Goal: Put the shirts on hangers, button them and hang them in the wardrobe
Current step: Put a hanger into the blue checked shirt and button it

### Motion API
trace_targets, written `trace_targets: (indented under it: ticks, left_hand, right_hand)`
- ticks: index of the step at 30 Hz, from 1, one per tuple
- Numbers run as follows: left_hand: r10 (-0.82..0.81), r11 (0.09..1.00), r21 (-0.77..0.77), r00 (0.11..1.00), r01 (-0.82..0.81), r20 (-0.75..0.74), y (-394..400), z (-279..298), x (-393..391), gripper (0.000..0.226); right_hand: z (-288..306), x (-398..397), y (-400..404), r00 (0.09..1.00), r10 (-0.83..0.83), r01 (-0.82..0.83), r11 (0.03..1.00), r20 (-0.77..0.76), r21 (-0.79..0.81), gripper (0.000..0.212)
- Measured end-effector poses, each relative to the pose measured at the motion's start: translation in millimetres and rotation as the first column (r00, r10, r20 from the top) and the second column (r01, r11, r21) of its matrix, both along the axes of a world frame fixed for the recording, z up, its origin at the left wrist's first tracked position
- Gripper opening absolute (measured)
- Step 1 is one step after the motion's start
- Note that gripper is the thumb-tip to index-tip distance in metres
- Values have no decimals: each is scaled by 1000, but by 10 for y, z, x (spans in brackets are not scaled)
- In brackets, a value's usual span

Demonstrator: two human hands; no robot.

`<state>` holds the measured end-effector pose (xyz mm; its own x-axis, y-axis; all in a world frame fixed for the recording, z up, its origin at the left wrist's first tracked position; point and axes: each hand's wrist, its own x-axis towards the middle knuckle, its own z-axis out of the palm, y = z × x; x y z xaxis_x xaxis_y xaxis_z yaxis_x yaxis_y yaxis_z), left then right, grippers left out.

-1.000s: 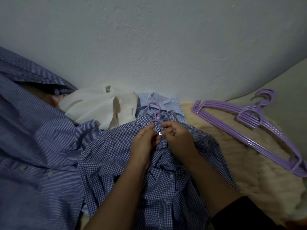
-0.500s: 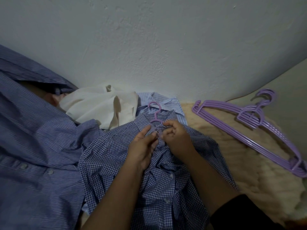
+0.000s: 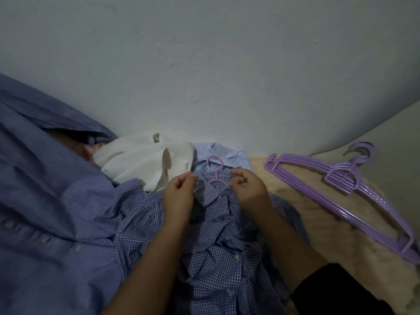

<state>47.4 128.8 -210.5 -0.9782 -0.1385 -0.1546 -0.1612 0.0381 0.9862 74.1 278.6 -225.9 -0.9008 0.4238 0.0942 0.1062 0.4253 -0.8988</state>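
While the checked shirt (image 3: 218,242) lies flat on the bed with its placket running from the collar toward the person, the hanger hook (image 3: 215,169) projects from the neck, directly between both hands. The left hand (image 3: 179,196) pinches the left collar edge; the right hand (image 3: 247,189) pinches the right edge, fingers curled on cloth. Both hands are equally near the collar, so the top closure probably comes next. Spare hangers (image 3: 350,196) lie well apart to the right.

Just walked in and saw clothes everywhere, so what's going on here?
A person is working on a blue checked shirt that is already on a purple hanger. The left hand and right hand each pinch the collar. More shirts lie at left; spare purple hangers lie at right.
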Motion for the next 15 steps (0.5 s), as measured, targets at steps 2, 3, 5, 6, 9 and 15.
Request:
trace_targets:
  ticks: [2,3,5,6,9,15]
  left_hand:
    - [-38,992,-122,994,26,-98,26,114,-101,17]
    - [-66,981,-190,989,40,-135,46,157,-153,15]
    - [-132,952,-297,976,76,-173,87,172,-296,20]
    - [-164,933,-346,973,100,-163,107,153,-371,23]
    - [-271,831,-526,957,180,-101,147,19,-544,26]
    - [-281,720,-681,953,131,-114,102,-260,-557,43]
  right_hand:
    - [78,-135,40,999,-12,11,1000,43,23,30]
    - [114,-204,64,998,-10,7,999,64,50,29]
    - [158,-347,116,992,26,-41,991,120,129,30]
    - [172,-416,136,985,53,-81,982,164,169,29]
    - [183,-589,189,943,124,-221,928,310,301,28]
    - [175,-669,192,850,171,-409,810,498,420,17]
